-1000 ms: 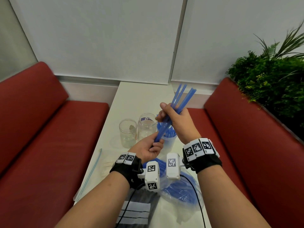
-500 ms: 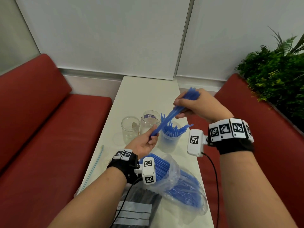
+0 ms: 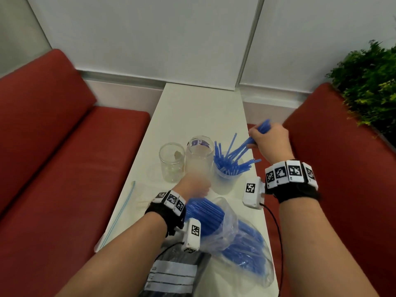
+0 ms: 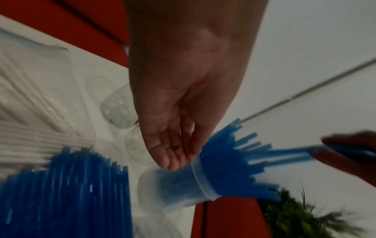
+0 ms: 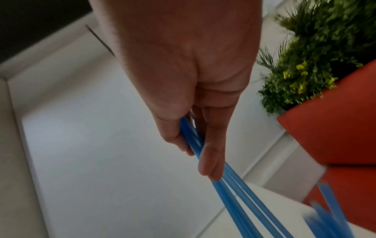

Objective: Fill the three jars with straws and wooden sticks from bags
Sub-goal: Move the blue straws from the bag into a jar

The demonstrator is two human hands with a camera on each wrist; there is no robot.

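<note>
While the right hand (image 3: 271,139) grips a few blue straws (image 3: 240,150) angled into the third jar (image 3: 227,179), two glass jars (image 3: 171,166) stand empty beside it on the worktop (image 3: 199,112). Relaxed and empty, the left hand (image 4: 183,122) hovers over one bag of straws (image 3: 235,236).

Left hand (image 4: 183,90): palm bare, fingers relaxed, tips at the rim of a clear jar (image 4: 175,190) packed with blue straws (image 4: 230,161). Bagged blue straws (image 4: 61,193) near; two clear jars (image 4: 118,111) behind. Blurred.

jars (image 3: 198,159) on table (image 3: 199,108) | straw bag (image 3: 235,239) before them
</note>
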